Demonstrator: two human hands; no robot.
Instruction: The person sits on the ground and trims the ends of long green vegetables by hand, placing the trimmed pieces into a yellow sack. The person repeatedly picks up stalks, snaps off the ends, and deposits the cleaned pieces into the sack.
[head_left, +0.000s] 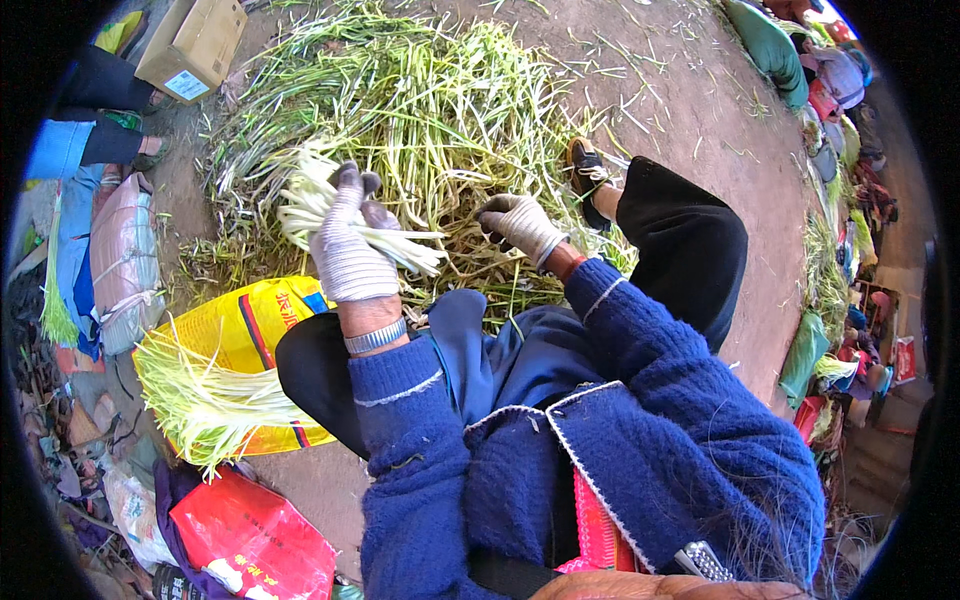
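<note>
My left hand (352, 240), in a white knitted glove with dark fingertips, grips a bundle of pale chive-like stalks (307, 191). Their white ends point right, towards my other hand. My right hand (523, 225), gloved alike, hovers over the heap with its fingers curled; whether anything thin is pinched there is hard to make out. Beneath and beyond both hands spreads a large heap of loose green and yellowed stalks (450, 97). By my left knee, a pile of pale stalks (217, 382) rests on a yellow printed sack (232, 315).
A cardboard box (191, 49) stands at the upper left, near another person's legs (112, 142). Below it is a tied, plastic-wrapped bale (124, 262). A red bag (255, 536) lies at the lower left. Bags, stalks and other people line the right side, including a green sack (769, 52).
</note>
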